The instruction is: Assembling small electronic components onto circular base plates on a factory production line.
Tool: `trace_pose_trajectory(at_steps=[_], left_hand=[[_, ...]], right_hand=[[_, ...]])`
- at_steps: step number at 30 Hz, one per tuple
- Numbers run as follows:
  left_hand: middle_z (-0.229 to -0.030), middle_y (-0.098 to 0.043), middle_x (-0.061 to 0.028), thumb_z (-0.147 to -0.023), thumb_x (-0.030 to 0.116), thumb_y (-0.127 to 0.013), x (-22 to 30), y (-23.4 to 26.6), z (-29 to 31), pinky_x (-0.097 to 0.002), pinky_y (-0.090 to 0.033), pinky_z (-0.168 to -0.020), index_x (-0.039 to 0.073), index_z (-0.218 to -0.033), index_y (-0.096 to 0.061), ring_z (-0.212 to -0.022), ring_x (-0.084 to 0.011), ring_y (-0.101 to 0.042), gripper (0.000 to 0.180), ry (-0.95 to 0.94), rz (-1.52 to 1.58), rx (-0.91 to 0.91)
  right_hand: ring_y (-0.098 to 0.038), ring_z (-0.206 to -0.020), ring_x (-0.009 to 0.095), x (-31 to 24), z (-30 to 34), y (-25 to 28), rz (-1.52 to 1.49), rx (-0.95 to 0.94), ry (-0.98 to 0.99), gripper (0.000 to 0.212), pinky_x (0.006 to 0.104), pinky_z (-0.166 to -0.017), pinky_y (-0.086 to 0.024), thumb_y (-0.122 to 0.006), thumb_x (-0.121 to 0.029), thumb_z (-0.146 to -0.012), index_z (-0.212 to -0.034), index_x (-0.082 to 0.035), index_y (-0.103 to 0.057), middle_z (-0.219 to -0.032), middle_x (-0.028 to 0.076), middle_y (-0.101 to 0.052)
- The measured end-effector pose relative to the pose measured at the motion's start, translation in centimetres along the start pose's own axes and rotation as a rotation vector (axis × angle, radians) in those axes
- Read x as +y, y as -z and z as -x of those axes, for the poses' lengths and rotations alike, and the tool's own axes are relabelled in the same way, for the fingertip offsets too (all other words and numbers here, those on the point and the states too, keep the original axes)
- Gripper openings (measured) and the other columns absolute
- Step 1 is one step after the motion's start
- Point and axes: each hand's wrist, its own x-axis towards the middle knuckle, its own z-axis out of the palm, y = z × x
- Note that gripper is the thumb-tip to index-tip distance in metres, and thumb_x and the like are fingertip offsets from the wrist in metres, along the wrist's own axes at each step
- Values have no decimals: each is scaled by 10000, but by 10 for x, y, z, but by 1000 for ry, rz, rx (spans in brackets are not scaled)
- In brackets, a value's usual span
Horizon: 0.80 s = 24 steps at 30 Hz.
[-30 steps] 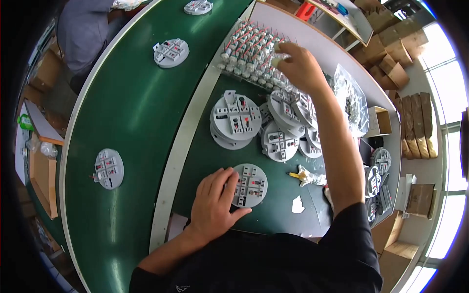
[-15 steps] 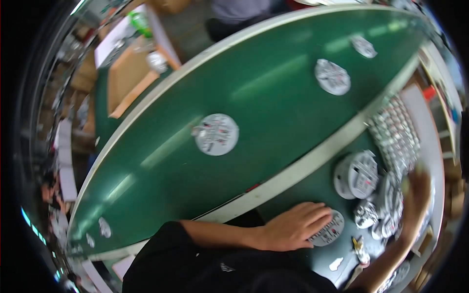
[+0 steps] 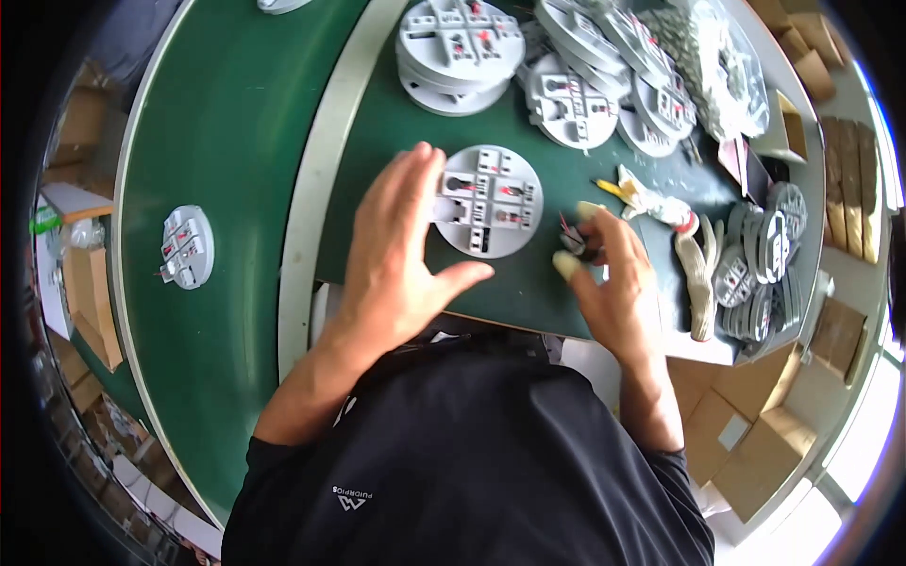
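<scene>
A round light-grey plastic disc (image 3: 514, 193) with raised compartments, small dark parts and red bits lies on the green bench in front of me. My left hand (image 3: 392, 250) is at its left edge, fingers stretched and thumb apart, holding nothing. To the disc's right, my right hand (image 3: 613, 269) pinches a small dark-and-silver part with a red wire (image 3: 572, 238), perhaps a small motor. Pale finger covers sit on its thumb and a fingertip. The fingers partly hide the part.
Stacked grey discs (image 3: 460, 57) stand beyond, with more piled discs (image 3: 574, 102) and a clear bag of small metallic parts (image 3: 717, 71) beside them. A yellow-tipped tool (image 3: 651, 200), a pale glove (image 3: 698, 283) and further discs (image 3: 755, 269) lie right. Left runs a green belt (image 3: 245, 283) carrying a disc (image 3: 189, 247).
My view has turned right toward the bench. My left hand has come off the disc's top to its side; my right hand has come back from the piled parts to near the disc.
</scene>
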Motion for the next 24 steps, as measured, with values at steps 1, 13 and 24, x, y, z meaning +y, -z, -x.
trace_pose_trajectory(at_steps=[1, 13, 24], left_hand=[[-1559, -559, -228, -651, 189, -1038, 2, -2, -1, -517, -424, -1228, 22, -1633, -445, -1473, -436, -512, 1159, -10, 9, -16], [-1415, -710, -111, -642, 127, -1026, -4, -12, 2, -503, -433, -1198, 49, -1661, -435, -1428, -356, -581, 1180, -33, -35, -30], [-1357, -653, -171, -612, 242, -1033, -12, -13, -6, -499, -471, -1134, 28, -1552, -562, -1317, -365, -618, 1073, -35, -55, -26]], right_hand=[[-733, -970, 251, 3, 4, -6, 7, -5, -33, 477, 354, -888, -573, -833, 29, -851, -1305, -4, -691, -1155, 134, -748], [-751, -919, 280, -58, -47, -29, 79, -177, 366, 258, 391, -811, -604, -810, 52, -855, -1093, -11, -732, -1104, 99, -772], [-761, -1005, 360, -62, -66, -27, -132, -426, 252, 240, 436, -842, -624, -799, 58, -819, -1040, -23, -753, -1149, 160, -767]])
